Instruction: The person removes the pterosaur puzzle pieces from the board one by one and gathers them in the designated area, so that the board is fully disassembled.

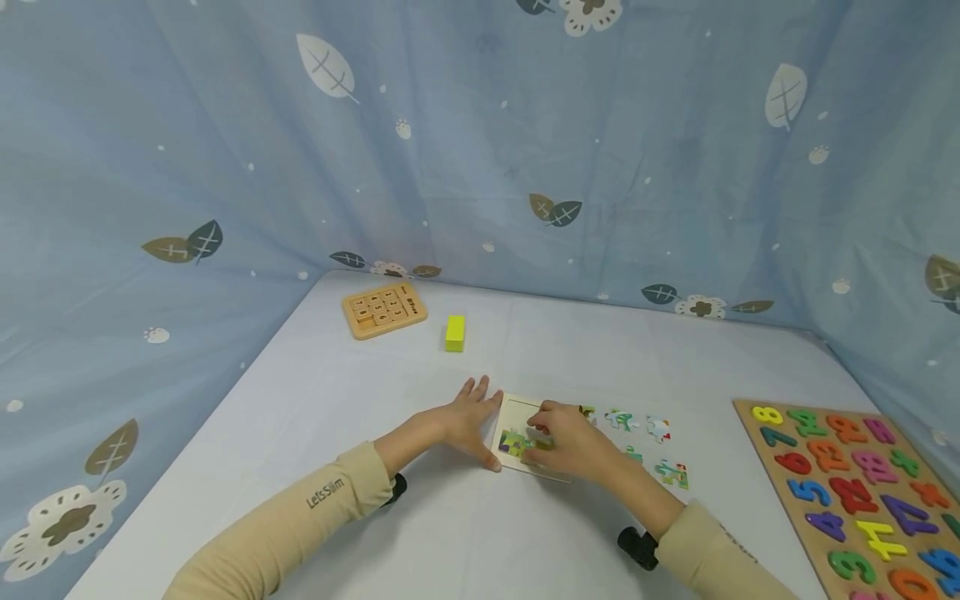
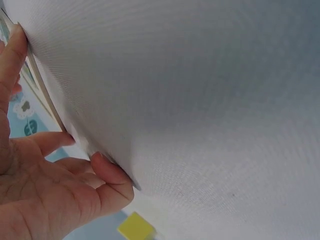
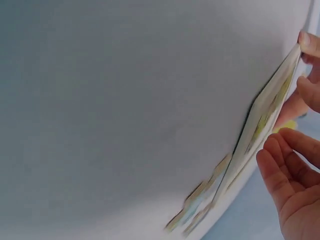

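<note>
A small wooden puzzle tray (image 1: 517, 413) lies on the white table, with joined green and purple jigsaw pieces (image 1: 514, 442) in its lower part. My left hand (image 1: 463, 422) has its fingers spread, and its thumb and forefinger touch the tray's left side. Over the tray's right half is my right hand (image 1: 573, 442), its thumb down at the pieces and its fingers bent. Between that thumb and the fingertips, the right wrist view shows a gap with nothing held. The right hand hides part of the tray. Several loose jigsaw pieces (image 1: 621, 419) lie to the right.
A wooden number slide puzzle (image 1: 385, 310) sits at the back left, beside a yellow block (image 1: 455, 333). At the right edge lies a board of colourful numbers (image 1: 817, 500). A blue patterned curtain (image 1: 480, 150) hangs behind the table.
</note>
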Demonstrator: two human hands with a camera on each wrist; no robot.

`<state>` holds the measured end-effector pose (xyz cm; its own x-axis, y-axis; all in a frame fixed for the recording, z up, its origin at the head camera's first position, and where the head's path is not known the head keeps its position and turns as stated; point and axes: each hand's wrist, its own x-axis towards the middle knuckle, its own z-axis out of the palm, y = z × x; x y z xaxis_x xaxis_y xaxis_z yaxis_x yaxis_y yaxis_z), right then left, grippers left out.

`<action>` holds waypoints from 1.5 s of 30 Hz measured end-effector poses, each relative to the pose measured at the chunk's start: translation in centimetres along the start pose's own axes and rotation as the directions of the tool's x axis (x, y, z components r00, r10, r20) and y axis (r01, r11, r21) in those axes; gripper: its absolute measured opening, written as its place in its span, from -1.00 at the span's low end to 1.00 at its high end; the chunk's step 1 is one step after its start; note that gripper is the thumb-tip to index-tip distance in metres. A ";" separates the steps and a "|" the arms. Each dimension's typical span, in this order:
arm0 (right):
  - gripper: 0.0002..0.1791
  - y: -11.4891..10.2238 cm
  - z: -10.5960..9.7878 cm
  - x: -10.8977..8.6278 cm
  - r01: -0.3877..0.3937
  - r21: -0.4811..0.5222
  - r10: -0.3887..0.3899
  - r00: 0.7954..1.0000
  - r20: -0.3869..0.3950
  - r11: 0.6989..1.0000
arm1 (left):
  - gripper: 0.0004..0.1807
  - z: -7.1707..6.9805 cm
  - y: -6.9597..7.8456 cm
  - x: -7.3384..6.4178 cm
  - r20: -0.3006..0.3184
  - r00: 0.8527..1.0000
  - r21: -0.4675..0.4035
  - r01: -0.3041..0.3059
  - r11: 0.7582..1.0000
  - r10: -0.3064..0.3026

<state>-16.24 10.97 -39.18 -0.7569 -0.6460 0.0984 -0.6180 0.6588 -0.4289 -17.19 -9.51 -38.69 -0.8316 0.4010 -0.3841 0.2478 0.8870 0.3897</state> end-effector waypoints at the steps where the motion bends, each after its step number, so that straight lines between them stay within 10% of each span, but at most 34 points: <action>1: -0.61 -0.2 0.1 0.2 0.007 -0.001 -0.007 1.000 0.002 1.000 | 0.21 0.0 0.0 0.0 0.001 1.000 0.002 0.000 1.000 0.000; 16: -0.77 -1.6 0.7 2.4 0.056 -0.032 -0.053 0.995 0.083 0.998 | 0.22 -0.2 -0.3 0.1 0.009 1.000 0.010 -0.011 1.000 0.011; 45: -0.74 -2.0 -0.4 0.7 0.057 -0.034 -0.058 0.998 -0.037 0.998 | 0.20 0.0 -0.1 0.0 0.002 1.000 0.015 -0.025 1.000 0.025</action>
<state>-15.59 9.37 -37.92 -0.7271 -0.6684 0.1564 -0.6670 0.6339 -0.3916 -17.17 -9.61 -38.71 -0.8243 0.4235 -0.3758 0.2757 0.8800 0.3868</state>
